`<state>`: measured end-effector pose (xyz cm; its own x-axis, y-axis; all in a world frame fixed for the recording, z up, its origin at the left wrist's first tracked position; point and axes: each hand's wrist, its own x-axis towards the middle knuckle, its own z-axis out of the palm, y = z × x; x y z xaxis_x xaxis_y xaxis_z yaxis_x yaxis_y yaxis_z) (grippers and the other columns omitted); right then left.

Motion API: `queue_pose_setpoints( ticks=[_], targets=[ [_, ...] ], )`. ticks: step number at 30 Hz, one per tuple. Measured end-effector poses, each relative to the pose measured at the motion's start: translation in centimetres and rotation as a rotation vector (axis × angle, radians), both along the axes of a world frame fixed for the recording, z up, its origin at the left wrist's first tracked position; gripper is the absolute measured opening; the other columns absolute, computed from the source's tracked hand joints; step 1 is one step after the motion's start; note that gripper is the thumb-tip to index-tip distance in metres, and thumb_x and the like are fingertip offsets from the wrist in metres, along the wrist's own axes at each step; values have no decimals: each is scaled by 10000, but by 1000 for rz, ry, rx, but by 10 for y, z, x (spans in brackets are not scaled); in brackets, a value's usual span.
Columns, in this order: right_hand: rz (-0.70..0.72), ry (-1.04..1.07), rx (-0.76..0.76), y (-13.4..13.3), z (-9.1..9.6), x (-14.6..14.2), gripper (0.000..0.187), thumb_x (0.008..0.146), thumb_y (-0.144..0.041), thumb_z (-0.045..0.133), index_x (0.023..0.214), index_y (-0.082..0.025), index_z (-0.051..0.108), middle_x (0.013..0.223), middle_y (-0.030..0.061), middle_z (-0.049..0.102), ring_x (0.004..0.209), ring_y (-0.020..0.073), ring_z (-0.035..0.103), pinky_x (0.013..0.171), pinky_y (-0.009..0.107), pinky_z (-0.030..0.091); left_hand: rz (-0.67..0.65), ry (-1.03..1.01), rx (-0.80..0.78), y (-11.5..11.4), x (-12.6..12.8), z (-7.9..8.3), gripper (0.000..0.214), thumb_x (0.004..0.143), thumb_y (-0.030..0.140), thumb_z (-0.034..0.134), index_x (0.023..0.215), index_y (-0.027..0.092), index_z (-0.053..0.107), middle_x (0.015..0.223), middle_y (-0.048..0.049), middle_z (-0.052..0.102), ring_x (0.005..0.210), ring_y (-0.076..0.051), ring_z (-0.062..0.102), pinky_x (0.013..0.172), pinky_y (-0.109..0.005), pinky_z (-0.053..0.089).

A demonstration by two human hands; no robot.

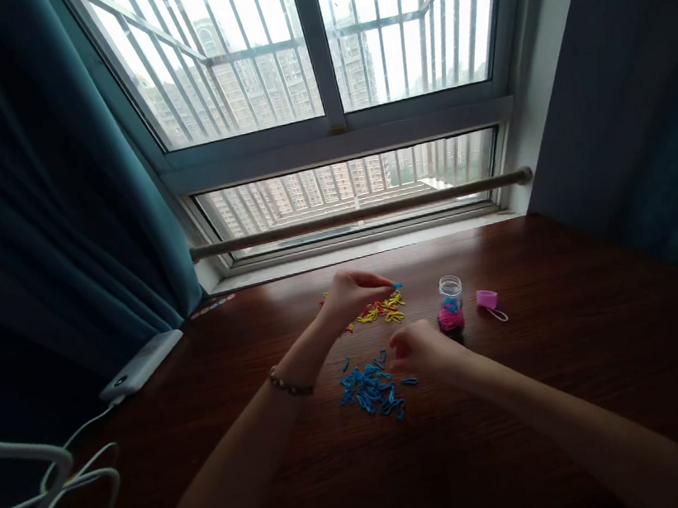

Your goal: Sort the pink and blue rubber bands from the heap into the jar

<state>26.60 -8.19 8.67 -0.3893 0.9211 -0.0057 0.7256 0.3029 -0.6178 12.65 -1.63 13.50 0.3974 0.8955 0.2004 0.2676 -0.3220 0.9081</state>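
My left hand (353,294) reaches over a pile of yellow and orange bands (384,310) on the wooden table (577,356); its fingers are pinched on a small blue band (397,286). My right hand (420,353) rests with curled fingers beside a pile of blue bands (370,387); what it holds, if anything, is hidden. A small clear jar (450,306) with pink and blue bands inside stands just right of the hands, its pink lid (487,300) lying beside it.
A white power bank (140,365) with a cable lies at the table's left edge. White hangers (58,491) stick in at lower left. A window with a rail (359,214) lies behind; teal curtains hang on both sides.
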Motion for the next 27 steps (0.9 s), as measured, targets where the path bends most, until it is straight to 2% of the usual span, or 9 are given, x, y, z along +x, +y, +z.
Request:
queue_pose_setpoints(
  ticks=[2,4,8,12,19,23,27],
  targets=[
    [106,-256,-55,-11,2,-4,208,619,-237,670,789,-117,671,772,104,673,681,193,626,574,231,445,-111,149,199,15,23,10,173,612,233,668,730,110,701,644,-49,663,577,-119,571,526,-193,423],
    [184,-403,-33,-21,3,-8,250,606,-268,683,799,-109,677,803,133,669,714,234,632,582,256,458,-239,267,403,28,46,16,144,636,202,640,734,120,707,664,-40,665,583,-109,565,532,-180,413],
    [245,-449,50,-31,4,-14,306,657,-330,636,870,-113,669,837,149,664,757,273,634,604,298,485,-423,485,617,44,83,21,140,643,137,613,741,127,714,654,-26,664,559,-88,559,548,-160,398],
    [237,-475,30,-32,7,-15,330,661,-345,629,899,-118,662,850,157,663,762,283,636,616,321,502,-528,634,671,46,102,25,132,616,84,620,702,119,713,636,-25,668,564,-89,566,558,-153,387],
    [214,-485,-11,-35,15,-18,327,646,-300,650,916,-114,652,874,159,661,778,304,635,620,350,514,-597,728,718,47,112,26,102,610,98,656,685,140,712,649,-14,661,584,-88,553,563,-159,371],
    [211,-466,-14,-37,12,-18,323,639,-306,650,908,-129,657,871,148,663,766,302,637,612,353,517,-638,731,711,50,114,22,115,629,85,644,715,131,707,705,-22,660,625,-89,556,595,-157,376],
    [229,-463,3,-37,9,-16,314,645,-292,642,913,-130,657,871,145,662,764,299,636,616,359,517,-594,665,693,53,112,16,136,628,116,654,762,118,681,655,-7,641,584,-83,539,551,-160,363]
  ],
)
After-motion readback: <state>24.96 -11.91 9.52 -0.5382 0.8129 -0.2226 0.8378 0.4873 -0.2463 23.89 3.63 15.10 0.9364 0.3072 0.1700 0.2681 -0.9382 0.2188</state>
